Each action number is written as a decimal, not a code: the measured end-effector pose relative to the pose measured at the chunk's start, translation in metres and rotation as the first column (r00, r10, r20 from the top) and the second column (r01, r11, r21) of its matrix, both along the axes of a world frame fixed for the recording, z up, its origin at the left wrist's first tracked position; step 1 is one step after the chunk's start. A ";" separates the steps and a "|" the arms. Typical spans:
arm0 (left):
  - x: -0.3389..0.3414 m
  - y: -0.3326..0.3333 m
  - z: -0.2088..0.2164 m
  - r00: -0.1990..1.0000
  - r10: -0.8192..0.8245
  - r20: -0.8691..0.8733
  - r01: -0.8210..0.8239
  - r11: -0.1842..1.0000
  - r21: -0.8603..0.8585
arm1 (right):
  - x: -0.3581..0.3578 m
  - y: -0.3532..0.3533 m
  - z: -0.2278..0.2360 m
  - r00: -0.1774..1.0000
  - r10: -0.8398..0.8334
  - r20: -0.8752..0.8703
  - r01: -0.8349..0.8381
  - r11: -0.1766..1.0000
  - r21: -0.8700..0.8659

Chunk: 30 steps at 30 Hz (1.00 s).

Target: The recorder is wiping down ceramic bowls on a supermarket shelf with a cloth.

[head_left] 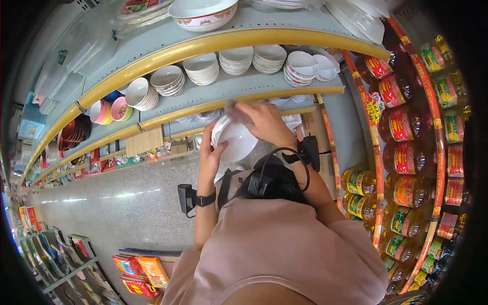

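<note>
A white bowl (241,144) with a coloured band on its outside is tilted in front of my body, its inside facing up. My left hand (209,151) grips its left side, thumb over the rim and fingers behind. At the bowl's far edge, my right hand (267,122) is closed on a greyish cloth (237,112), pressed to the rim. The cloth and the fingers on it are smeared by motion. Beyond my hands, stacks of white bowls (236,60) line a grey shelf (195,95) with a yellow front edge.
A large patterned bowl (203,14) stands on the upper shelf. Pink and yellow bowls (121,109) sit further left. Shelves of oil bottles (401,157) rise on the right. Red and orange packets (145,272) lie low at the left, beside the speckled floor (137,208).
</note>
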<state>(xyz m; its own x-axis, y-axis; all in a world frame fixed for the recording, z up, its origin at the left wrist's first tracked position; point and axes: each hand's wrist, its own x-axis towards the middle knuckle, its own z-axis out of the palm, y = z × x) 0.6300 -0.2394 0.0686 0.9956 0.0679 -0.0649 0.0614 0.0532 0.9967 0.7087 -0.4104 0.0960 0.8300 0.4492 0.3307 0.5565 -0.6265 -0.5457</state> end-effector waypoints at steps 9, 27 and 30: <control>0.003 -0.010 0.000 0.965 0.207 0.164 -0.217 0.975 0.045 | -0.012 0.014 -0.006 0.980 -0.074 0.184 0.069 0.997 0.034; 0.014 -0.003 -0.014 0.994 0.100 0.044 -0.104 0.988 0.118 | 0.005 -0.007 -0.017 0.997 -0.072 -0.008 0.072 0.982 0.176; 0.016 -0.003 0.001 0.968 -0.125 0.217 0.052 0.947 0.316 | 0.002 -0.014 -0.006 0.989 0.046 0.142 -0.049 0.999 0.017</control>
